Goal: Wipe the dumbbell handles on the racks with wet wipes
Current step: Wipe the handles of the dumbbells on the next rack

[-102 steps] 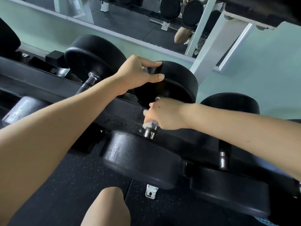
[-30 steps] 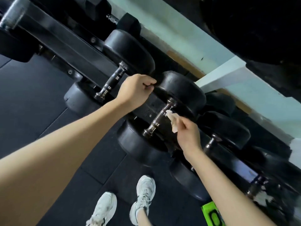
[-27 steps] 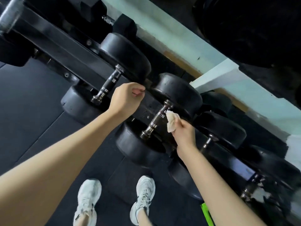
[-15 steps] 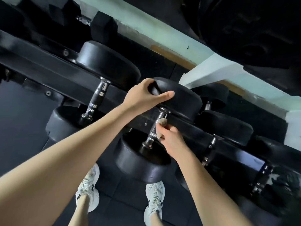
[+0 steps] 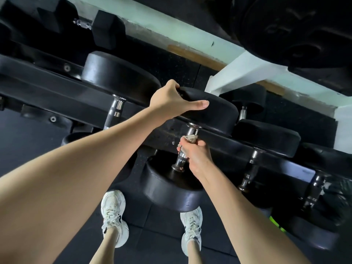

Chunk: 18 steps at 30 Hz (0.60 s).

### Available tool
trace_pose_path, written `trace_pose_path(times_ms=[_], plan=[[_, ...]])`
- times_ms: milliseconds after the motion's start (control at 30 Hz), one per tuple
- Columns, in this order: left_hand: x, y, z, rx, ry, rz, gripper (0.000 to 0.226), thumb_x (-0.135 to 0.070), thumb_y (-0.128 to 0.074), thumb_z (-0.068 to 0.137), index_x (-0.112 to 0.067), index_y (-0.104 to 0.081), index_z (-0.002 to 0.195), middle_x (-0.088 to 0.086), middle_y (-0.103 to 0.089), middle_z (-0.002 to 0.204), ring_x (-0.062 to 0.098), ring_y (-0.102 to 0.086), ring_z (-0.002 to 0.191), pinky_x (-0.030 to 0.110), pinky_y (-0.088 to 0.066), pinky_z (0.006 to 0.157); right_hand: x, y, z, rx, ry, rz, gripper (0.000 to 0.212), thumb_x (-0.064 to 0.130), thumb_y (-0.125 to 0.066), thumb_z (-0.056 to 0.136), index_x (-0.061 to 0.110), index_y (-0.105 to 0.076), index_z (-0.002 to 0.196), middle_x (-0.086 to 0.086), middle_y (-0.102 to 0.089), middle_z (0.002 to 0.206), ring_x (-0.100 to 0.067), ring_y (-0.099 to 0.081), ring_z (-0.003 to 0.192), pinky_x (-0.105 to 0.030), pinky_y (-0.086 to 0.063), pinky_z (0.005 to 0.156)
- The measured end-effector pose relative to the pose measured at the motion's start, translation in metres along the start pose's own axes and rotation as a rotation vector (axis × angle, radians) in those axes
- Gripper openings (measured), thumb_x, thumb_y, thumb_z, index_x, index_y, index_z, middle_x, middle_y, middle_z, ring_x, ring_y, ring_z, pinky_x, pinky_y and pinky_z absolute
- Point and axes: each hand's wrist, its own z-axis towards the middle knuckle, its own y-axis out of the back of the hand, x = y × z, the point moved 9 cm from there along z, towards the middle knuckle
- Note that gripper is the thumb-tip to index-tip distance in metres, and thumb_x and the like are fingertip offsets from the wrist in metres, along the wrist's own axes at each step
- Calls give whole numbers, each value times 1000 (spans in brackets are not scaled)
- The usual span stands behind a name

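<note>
A black round-headed dumbbell (image 5: 171, 189) lies across the lower rack rail (image 5: 57, 94) in the middle of the view. Its chrome handle (image 5: 180, 161) runs up to the far head (image 5: 215, 109). My right hand (image 5: 194, 155) grips that handle with a crumpled white wet wipe (image 5: 190, 138) wrapped round the bar; the wipe sticks out above my fingers. My left hand (image 5: 171, 101) holds the rim of the far head, thumb stretched along its near edge and fingers curled over the top.
More black dumbbells sit on the rail to the left (image 5: 118, 77) and right (image 5: 266, 138), their chrome handles (image 5: 115, 113) bare. Large plates (image 5: 293, 31) hang above at the upper right. My white sneakers (image 5: 113, 214) stand on the black rubber floor below.
My right hand has closed round the handle with the wipe and slid down the bar. My left hand has shifted onto the far head's rim. The camera has tilted further down.
</note>
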Motion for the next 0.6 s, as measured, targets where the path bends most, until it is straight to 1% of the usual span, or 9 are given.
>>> trace_pose_path(times_ms=[100, 167, 233, 333, 467, 567, 600], plan=[[1, 1, 0, -21, -12, -17, 89, -66, -75, 59, -19, -44, 128, -12, -49, 95, 8, -50, 89, 22, -42, 72, 1, 1, -1, -52, 4, -15, 11, 7, -69, 84, 11, -59, 85, -2, -63, 74, -13, -60, 64, -22, -50, 62], [3, 3, -1, -46, -26, -60, 83, -64, -76, 59, -20, -48, 123, -16, -48, 88, 1, -48, 81, 18, -44, 69, 3, 2, -3, -85, 8, -20, 13, 6, -69, 84, 13, -57, 82, 1, -63, 74, -11, -60, 64, -18, -49, 58], [5, 6, -1, -68, -42, -101, 77, -60, -78, 61, -20, -51, 120, -19, -46, 85, -4, -45, 77, 13, -40, 69, 5, 2, -4, -105, 17, -20, 14, 5, -68, 84, 13, -57, 81, 2, -62, 73, -10, -59, 63, -16, -49, 56], [6, 7, -3, -88, -65, -108, 75, -59, -77, 62, -20, -51, 121, -20, -46, 85, -4, -45, 77, 11, -40, 71, 7, 1, -7, -125, 16, -22, 15, 2, -66, 85, 12, -56, 79, 1, -60, 71, -10, -56, 61, -17, -48, 57], [8, 6, -4, -99, -63, -122, 73, -59, -77, 63, -20, -51, 119, -18, -47, 83, -4, -44, 76, 13, -42, 75, 10, 1, -8, -149, 25, -67, 20, 0, -65, 84, 13, -53, 74, 0, -58, 69, -11, -55, 60, -19, -48, 59], [8, 6, -3, -85, -77, -82, 74, -62, -75, 63, -20, -50, 118, -15, -50, 85, 1, -49, 79, 23, -46, 74, 9, 0, -6, -197, 36, -73, 21, 2, -66, 83, 14, -53, 72, 0, -58, 71, -12, -55, 62, -23, -49, 65], [7, 6, -1, -74, -78, -72, 75, -63, -75, 62, -20, -49, 117, -14, -51, 86, 3, -50, 80, 24, -47, 75, 9, 1, -8, -217, 30, -75, 21, 4, -66, 84, 15, -53, 72, 0, -59, 72, -12, -56, 63, -25, -49, 67]])
